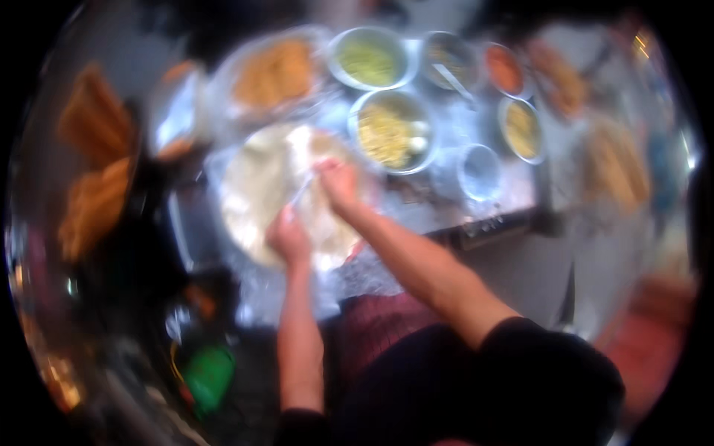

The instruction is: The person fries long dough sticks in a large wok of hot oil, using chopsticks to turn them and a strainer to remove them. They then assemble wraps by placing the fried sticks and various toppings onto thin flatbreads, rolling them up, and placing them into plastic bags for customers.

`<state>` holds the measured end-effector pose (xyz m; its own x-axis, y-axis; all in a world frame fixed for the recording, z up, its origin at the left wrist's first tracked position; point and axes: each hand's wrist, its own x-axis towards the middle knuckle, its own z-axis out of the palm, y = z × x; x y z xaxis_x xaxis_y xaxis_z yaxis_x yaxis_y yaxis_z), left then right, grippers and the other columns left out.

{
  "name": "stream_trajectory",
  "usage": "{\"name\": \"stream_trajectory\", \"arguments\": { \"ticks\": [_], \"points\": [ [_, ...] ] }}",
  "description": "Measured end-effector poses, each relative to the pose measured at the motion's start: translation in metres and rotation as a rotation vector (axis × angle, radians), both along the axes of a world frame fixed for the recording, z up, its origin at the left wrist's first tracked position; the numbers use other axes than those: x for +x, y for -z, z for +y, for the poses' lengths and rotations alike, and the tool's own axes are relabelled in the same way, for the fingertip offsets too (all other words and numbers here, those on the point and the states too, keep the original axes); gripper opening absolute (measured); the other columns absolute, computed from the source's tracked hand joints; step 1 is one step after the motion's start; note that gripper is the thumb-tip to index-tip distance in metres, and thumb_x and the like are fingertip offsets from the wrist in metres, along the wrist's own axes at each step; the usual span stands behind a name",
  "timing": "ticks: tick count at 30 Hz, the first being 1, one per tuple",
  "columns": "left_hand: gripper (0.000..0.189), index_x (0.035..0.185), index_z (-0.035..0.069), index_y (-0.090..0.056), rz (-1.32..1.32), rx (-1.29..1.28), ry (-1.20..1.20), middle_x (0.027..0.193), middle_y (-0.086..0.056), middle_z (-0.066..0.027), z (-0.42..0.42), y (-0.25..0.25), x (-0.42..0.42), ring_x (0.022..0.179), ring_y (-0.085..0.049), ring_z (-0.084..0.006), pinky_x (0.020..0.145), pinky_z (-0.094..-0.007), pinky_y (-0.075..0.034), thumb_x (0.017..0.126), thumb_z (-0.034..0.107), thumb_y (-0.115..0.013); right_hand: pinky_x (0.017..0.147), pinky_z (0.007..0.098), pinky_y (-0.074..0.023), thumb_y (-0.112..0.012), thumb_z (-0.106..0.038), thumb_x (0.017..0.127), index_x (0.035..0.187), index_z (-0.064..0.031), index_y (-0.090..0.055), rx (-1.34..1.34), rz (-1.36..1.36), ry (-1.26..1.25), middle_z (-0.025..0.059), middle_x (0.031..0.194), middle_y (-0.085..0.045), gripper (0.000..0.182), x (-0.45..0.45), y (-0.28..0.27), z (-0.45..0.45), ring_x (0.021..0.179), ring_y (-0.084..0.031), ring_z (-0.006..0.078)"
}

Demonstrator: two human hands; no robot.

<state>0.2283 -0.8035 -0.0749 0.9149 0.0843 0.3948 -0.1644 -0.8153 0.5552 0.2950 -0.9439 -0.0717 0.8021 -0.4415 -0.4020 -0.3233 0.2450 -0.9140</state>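
Both hands are over a wide round basin (245,223) with a whitish, dough-like mass (262,167) in it; blur keeps its exact kind uncertain. A thin pale strip (302,190) stretches between my two hands. My left hand (289,235) grips the lower end, its fingers curled, over the near part of the basin. Farther off and to the right, my right hand (338,181) pinches the upper end. The strip may be dough, but I cannot tell.
Behind the basin stand a bowl of green filling (366,64), a bowl of yellowish shreds (382,134) and a tray of orange-brown food (273,72). Right of these are a bowl with a utensil (454,81), smaller bowls of red (504,69) and yellow food (522,129), and a metal cup (479,171).
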Motion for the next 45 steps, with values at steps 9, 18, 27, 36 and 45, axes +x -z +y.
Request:
{"name": "stream_trajectory", "arguments": {
  "ticks": [9,18,27,36,45],
  "points": [
    [0.022,0.110,-0.002,-0.068,0.737,-0.801,0.129,0.094,-0.068,-0.0084,-0.007,-0.040,0.042,0.079,-0.062,-0.0167,0.074,-0.0330,-0.051,0.103,0.015,-0.056,0.065,0.0270,-0.0464,-0.067,-0.014,0.098,0.092,0.0022,-0.070,-0.077,-0.179,-0.368,0.0035,0.077,-0.066,0.017,-0.013,-0.003,-0.021,0.070,-0.057,0.0106],
    [0.005,0.096,-0.002,-0.066,0.321,-0.538,0.214,0.085,-0.066,-0.0156,-0.026,-0.032,0.044,0.076,-0.065,-0.0245,0.070,-0.0361,-0.050,0.092,0.000,-0.064,0.074,0.0350,-0.0530,-0.063,0.003,0.085,0.125,-0.0067,-0.059,-0.589,-0.667,-0.808,0.0127,0.102,-0.064,0.041,0.009,-0.042,-0.043,0.085,-0.063,0.0274],
    [0.009,0.102,0.000,-0.071,0.605,-0.916,0.106,0.086,-0.069,-0.0037,-0.014,-0.049,0.046,0.072,-0.058,-0.0083,0.066,-0.0238,-0.048,0.095,0.004,-0.068,0.075,0.0413,-0.0547,-0.065,-0.011,0.092,0.100,0.0003,-0.072,-0.568,-0.257,-0.911,0.0182,0.089,-0.073,0.015,0.022,-0.024,-0.042,0.082,-0.070,0.0365],
    [0.011,0.104,0.000,-0.071,0.744,-0.952,0.300,0.086,-0.070,-0.0043,0.019,-0.038,0.057,0.073,-0.062,-0.0093,0.069,-0.0238,-0.050,0.094,0.004,-0.069,0.070,0.0426,-0.0515,-0.071,-0.010,0.083,0.093,-0.0075,-0.073,-0.825,-0.552,-1.087,0.0115,0.086,-0.063,0.011,0.035,-0.011,-0.040,0.079,-0.065,0.0333],
    [0.012,0.099,0.001,-0.064,0.261,-0.233,0.152,0.094,-0.066,-0.0162,-0.013,-0.042,0.053,0.084,-0.064,-0.0370,0.075,-0.0444,-0.051,0.087,0.002,-0.065,0.070,0.0467,-0.0510,-0.067,-0.014,0.082,0.084,-0.0063,-0.066,-0.839,-0.430,-1.016,0.0116,0.090,-0.062,0.008,0.026,-0.012,-0.030,0.080,-0.064,0.0359]
  ]
}}
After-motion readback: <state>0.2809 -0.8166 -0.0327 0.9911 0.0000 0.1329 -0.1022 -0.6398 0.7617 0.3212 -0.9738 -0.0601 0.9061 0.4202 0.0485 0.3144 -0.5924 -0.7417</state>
